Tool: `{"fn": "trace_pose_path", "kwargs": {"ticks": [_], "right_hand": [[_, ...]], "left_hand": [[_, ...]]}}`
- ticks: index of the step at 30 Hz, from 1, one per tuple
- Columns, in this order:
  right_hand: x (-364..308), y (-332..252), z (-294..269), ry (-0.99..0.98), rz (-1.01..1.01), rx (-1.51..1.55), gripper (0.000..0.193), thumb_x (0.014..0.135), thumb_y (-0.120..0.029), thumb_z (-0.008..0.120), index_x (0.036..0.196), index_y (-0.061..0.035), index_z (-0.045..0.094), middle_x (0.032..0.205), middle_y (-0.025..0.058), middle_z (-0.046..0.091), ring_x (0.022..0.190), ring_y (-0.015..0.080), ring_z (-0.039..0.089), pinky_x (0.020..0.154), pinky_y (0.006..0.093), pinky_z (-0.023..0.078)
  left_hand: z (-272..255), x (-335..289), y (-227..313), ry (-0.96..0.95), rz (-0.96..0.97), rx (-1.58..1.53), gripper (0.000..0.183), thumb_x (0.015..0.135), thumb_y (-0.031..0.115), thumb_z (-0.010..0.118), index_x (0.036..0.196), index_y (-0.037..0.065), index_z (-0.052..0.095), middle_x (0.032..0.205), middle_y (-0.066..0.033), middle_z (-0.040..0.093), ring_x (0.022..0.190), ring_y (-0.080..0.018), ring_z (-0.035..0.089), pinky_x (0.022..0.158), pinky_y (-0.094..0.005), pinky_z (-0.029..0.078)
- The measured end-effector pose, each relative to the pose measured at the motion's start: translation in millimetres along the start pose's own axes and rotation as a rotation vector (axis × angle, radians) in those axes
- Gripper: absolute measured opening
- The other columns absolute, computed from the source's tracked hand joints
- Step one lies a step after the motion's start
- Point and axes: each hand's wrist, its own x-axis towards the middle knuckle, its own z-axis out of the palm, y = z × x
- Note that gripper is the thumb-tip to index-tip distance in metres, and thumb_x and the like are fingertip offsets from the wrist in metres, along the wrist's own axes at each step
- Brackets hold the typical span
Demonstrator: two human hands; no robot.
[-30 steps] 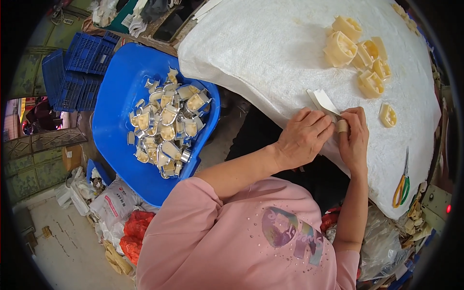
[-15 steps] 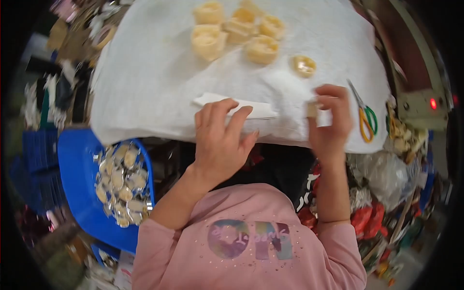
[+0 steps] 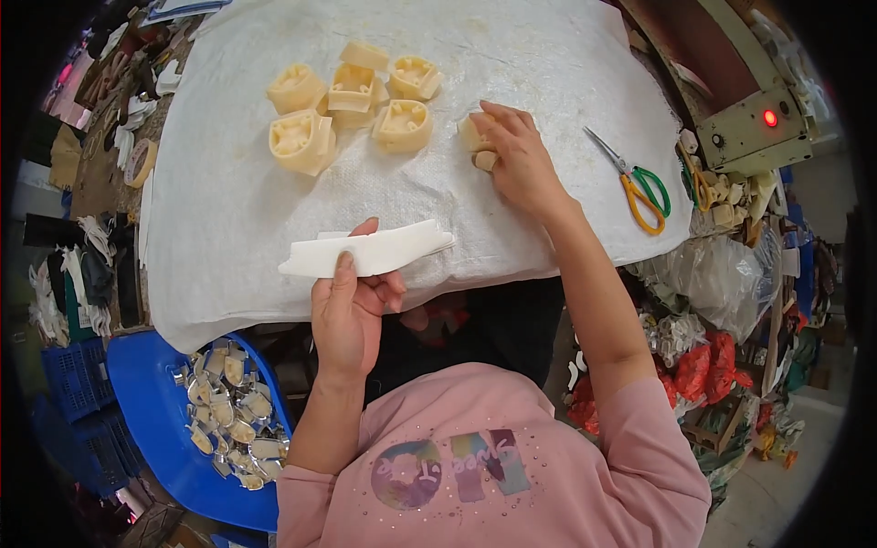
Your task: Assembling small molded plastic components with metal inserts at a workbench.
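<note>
My left hand point(image 3: 349, 315), palm up, pinches a stack of thin white strips point(image 3: 388, 250) between thumb and fingers, just above the near edge of the white-covered table. Farther forward, my right hand point(image 3: 528, 164) curls over a pale yellow moulded piece point(image 3: 471, 137) on the cloth, its fingertips hidden behind the hand. A smaller cream bit point(image 3: 485, 161) shows beneath that hand; whether the fingers touch it I cannot tell. Several hollow yellow moulded cups stand grouped to the left, among them a larger cup point(image 3: 297, 142) and a rounder one point(image 3: 403, 126).
Scissors point(image 3: 637, 187) with green and orange handles lie right of my right hand. A blue bin point(image 3: 155, 411) at lower left contains several shiny metal-and-cream parts point(image 3: 236, 411). A control box with a red light point(image 3: 770, 119) borders the table's right side. Red plastic bags point(image 3: 708, 365) sit below.
My left hand has turned palm up and lifted the white strips off the cloth. The right hand has reached forward onto the nearest yellow piece. The whole view has shifted.
</note>
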Motion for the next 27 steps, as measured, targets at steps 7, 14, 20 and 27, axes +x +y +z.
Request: {"fn": "trace_pose_path", "kwargs": {"ticks": [7,14,20,27], "right_hand": [[-19.8,-9.4,-3.5,0.324,0.044,-0.040,0.049,0.068,0.005,0.060,0.115,-0.0066,0.058,0.107,0.0112,0.056,0.104,0.0302,0.049,0.091,0.0395,0.041],[-72.5,-8.9,-32.1,0.112,0.412,0.430,0.045,0.081,-0.006,0.061,0.125,-0.0060,0.052,0.109,0.0163,0.058,0.089,0.0298,0.056,0.087,0.0344,0.044],[-69.7,-14.0,-41.3,0.141,0.246,-0.122,0.040,0.081,-0.001,0.059,0.121,-0.0058,0.055,0.102,0.0166,0.058,0.088,0.0299,0.055,0.083,0.0353,0.044],[-72.8,-83.9,-69.0,0.280,0.236,0.838,0.045,0.078,0.002,0.066,0.120,-0.0074,0.053,0.107,0.0135,0.060,0.089,0.0250,0.058,0.079,0.0318,0.046]], "left_hand": [[4.8,-1.9,-0.9,0.050,-0.022,-0.013,0.043,0.101,0.025,0.033,0.129,-0.006,0.041,0.083,-0.0121,0.058,0.068,-0.0144,0.054,0.054,-0.0263,0.043],[10.0,-6.1,-3.3,0.060,-0.037,0.012,0.043,0.100,0.025,0.035,0.130,-0.006,0.040,0.087,-0.0122,0.058,0.070,-0.0150,0.055,0.057,-0.0270,0.044],[16.7,-7.0,-2.5,0.054,-0.066,-0.085,0.044,0.100,0.026,0.036,0.129,-0.006,0.042,0.091,-0.0121,0.059,0.074,-0.0170,0.056,0.063,-0.0291,0.045],[10.2,-9.7,-11.5,0.066,0.069,-0.016,0.042,0.100,0.024,0.036,0.127,-0.007,0.043,0.115,-0.0150,0.055,0.095,-0.0200,0.056,0.080,-0.0329,0.047]]}}
